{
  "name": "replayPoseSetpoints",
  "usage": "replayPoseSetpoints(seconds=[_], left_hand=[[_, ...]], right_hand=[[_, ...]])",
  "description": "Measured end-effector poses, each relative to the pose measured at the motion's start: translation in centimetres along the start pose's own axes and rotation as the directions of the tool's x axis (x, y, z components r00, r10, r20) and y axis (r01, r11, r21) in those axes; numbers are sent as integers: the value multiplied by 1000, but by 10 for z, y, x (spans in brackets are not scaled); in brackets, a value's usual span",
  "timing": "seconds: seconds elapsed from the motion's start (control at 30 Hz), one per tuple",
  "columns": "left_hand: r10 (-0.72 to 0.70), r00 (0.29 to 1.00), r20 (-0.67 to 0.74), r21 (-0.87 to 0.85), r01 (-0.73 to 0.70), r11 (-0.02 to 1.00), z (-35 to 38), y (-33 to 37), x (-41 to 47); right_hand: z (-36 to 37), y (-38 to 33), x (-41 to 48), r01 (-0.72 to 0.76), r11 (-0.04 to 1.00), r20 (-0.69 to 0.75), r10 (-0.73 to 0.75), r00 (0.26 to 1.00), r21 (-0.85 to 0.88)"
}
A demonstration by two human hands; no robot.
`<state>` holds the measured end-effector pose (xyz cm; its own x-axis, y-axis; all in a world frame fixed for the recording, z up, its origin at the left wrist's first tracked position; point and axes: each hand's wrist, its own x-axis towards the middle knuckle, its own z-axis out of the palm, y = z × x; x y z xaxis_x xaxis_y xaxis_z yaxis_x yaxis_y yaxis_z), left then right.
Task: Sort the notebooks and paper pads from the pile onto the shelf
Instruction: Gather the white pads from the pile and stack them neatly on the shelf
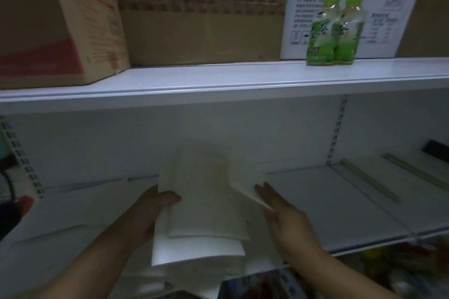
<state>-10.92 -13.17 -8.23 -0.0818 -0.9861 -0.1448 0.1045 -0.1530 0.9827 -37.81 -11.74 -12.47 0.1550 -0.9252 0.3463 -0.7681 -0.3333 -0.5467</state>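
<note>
Cream-and-white paper pads (206,204), several in a loose stack, held in the air just above the front of the white shelf (315,213), near its middle.

Left hand (150,211): thumb (170,198) curled over the top cover at the left edge. The other fingers are hidden beneath (presumably bearing the weight from below).

Right hand (285,213): fingers (266,192) straight and close together, laid against the right edge of one upper pad (243,177) that fans off to the right. It appears to be squaring or separating that pad, not carrying it.

Orientation: the long axis runs away from the person toward the shelf's back panel, with a short edge nearest the body. The fanned pad is skewed clockwise from the rest, and the far ends are blurred. Held so, the stack could likely slide in lengthwise.

Surroundings: flat pale sheets (369,182) lying on the shelf at right. The upper board (194,80) carries cardboard cartons (201,31) and two green bottles (335,29).
</note>
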Motion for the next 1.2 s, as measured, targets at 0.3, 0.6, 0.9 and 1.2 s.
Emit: replayPoseSetpoints(seconds=[0.3,0.6,0.9,1.2], left_hand=[[-9,1000,11,-17,9,1000,114,-27,7],[-125,992,-16,-166,121,979,216,-46,22],[90,996,-22,-205,-92,974,286,-61,36],[61,991,-115,-74,-70,995,324,-54,61]], right_hand=[[-31,48,-23,234,971,185,-221,958,-52],[-77,123,-40,330,933,130,-312,941,-145],[-121,196,-33,-141,892,186,66,980,430],[-161,240,21,-303,579,192,246,950,757]])
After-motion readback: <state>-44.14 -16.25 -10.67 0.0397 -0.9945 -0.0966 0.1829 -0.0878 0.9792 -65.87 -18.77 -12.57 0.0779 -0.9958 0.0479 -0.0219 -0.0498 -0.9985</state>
